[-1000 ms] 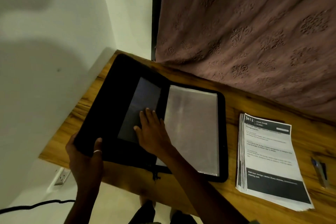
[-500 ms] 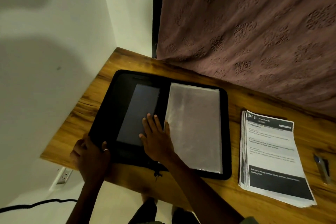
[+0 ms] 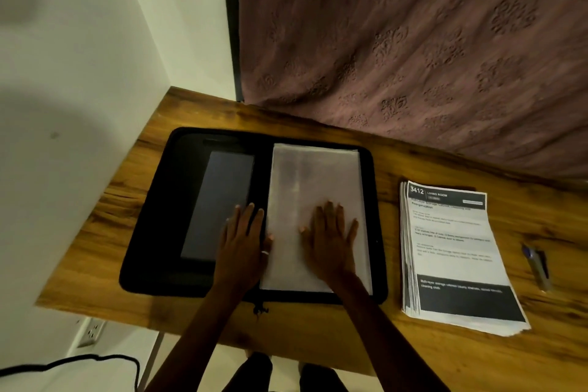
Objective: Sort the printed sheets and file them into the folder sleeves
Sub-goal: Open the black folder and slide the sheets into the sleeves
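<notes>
A black zip folder [image 3: 152, 219] lies fully open and flat on the wooden table [image 3: 318, 328]. Its left half carries a grey inner pocket [image 3: 216, 194]; its right half holds a stack of clear plastic sleeves [image 3: 315, 175]. My left hand [image 3: 243, 242] rests flat near the spine, fingers straight, over the pocket's right edge. My right hand [image 3: 331, 235] lies flat with spread fingers on the top sleeve. A stack of printed sheets [image 3: 451, 251], the top one headed "3412 LIVING ROOM", sits to the right of the folder, untouched.
A small stapler or pen-like object [image 3: 537, 267] lies at the table's right edge. A patterned brown curtain [image 3: 413, 41] hangs behind the table and a white wall [image 3: 79, 73] stands on the left. Below left, a wall socket [image 3: 92, 331] and a black cable [image 3: 70, 363] show.
The folder's left cover has gone down flat onto the table. My left hand left the cover's near corner and now lies by the spine; my right hand moved right onto the sleeves.
</notes>
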`<move>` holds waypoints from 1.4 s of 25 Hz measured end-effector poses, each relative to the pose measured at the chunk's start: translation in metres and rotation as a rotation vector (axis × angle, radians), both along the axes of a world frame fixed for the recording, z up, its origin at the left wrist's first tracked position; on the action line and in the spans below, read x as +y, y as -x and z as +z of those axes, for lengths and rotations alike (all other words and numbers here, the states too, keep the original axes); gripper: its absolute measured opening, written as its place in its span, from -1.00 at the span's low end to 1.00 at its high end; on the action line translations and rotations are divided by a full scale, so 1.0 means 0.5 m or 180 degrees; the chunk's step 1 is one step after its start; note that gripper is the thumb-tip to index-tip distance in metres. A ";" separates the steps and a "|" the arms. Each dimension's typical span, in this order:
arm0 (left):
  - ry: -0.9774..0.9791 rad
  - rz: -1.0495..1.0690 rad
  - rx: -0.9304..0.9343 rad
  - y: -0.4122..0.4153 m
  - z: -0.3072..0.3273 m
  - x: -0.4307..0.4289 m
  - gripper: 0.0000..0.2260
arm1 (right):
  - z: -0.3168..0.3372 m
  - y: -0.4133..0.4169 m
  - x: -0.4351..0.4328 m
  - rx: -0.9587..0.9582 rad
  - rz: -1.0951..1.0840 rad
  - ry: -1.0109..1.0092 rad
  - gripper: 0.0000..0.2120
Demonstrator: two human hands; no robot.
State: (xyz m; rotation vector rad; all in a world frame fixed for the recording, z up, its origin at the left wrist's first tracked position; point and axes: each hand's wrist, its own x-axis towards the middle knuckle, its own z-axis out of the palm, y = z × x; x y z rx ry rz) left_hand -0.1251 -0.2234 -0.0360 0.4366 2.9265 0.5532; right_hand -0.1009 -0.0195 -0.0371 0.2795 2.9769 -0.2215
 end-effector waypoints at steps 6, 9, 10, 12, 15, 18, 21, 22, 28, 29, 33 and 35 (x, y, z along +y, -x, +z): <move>0.0398 -0.0118 0.0099 -0.022 -0.034 0.016 -0.39 | -0.006 -0.050 0.027 0.0054 -0.0118 -0.0024 -0.35; 0.0415 -0.0224 0.0128 -0.030 -0.037 0.009 -0.40 | -0.013 -0.080 0.017 0.0101 -0.0271 -0.0020 -0.35; 0.0424 -0.0254 0.0145 -0.031 -0.038 0.005 -0.41 | -0.013 -0.089 0.011 0.0088 -0.0322 -0.0006 -0.35; 0.0445 -0.0368 0.0199 -0.028 -0.035 -0.005 -0.41 | -0.015 -0.098 -0.003 0.0050 -0.0380 0.0042 -0.35; 0.0510 -0.0494 0.0302 -0.018 -0.031 -0.021 -0.43 | -0.002 -0.087 0.013 0.0098 -0.0439 0.0089 -0.37; 0.0238 0.0475 0.0095 -0.060 -0.017 -0.019 -0.40 | 0.021 -0.008 0.086 0.0291 -0.0572 0.0092 -0.40; 0.0023 0.1526 -0.0267 -0.158 0.001 0.011 -0.32 | 0.042 0.114 0.173 0.0544 -0.0590 -0.0020 -0.42; -0.0023 0.1703 -0.0439 -0.186 0.008 0.021 -0.27 | 0.045 0.150 0.198 0.0469 -0.0495 -0.0059 -0.43; -0.0588 0.2219 -0.1086 -0.206 0.033 0.047 -0.20 | 0.021 0.263 0.252 -0.0239 0.0032 -0.0077 -0.35; -0.0660 0.2200 -0.0988 -0.201 0.036 0.052 -0.20 | 0.019 0.267 0.252 -0.0221 0.0043 -0.0075 -0.33; -0.0732 0.2153 -0.0953 -0.182 0.031 0.064 -0.19 | 0.037 0.258 0.256 -0.0195 0.0088 -0.0273 -0.29; -0.0670 0.1968 -0.0735 -0.158 0.023 0.047 -0.19 | 0.042 0.229 0.255 -0.0147 -0.0013 -0.0357 -0.30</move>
